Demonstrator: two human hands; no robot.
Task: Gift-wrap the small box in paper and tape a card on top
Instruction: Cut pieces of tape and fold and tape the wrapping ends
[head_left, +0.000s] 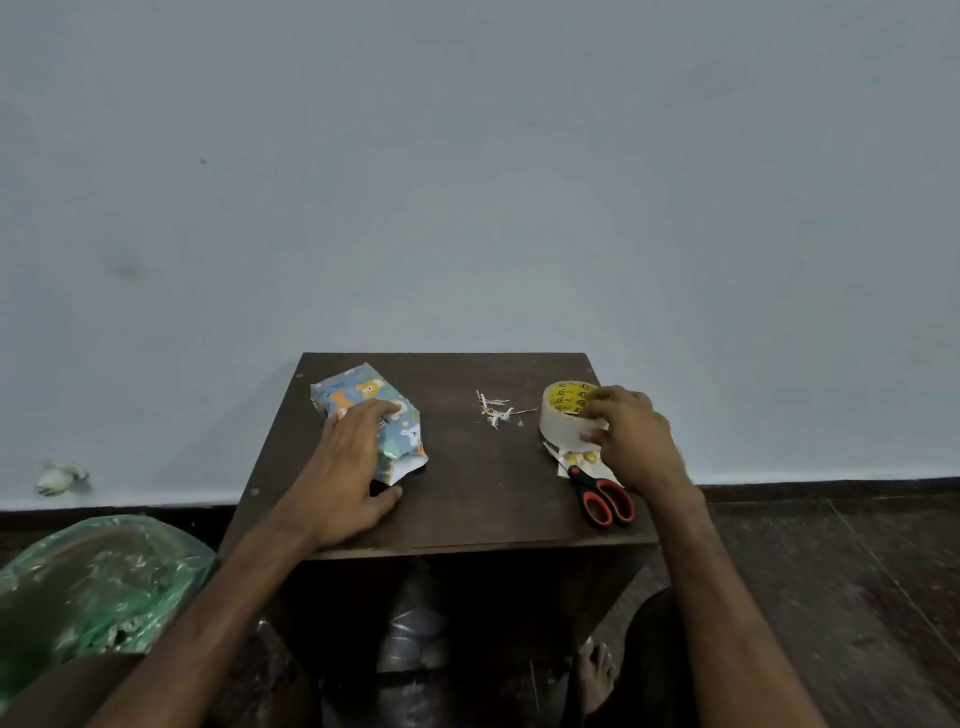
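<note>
- So, left hand (345, 467) lies flat on the wrapped box (402, 441), fingers relaxed
- right hand (631, 436) grips the tape (558, 415)
- scissors (605, 499) just beside it on the table (467, 493)

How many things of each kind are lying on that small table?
Wrapped box: 1
Roll of tape: 1
Scissors: 1
Card: 1
Pile of paper scraps: 1
Total: 5
</note>
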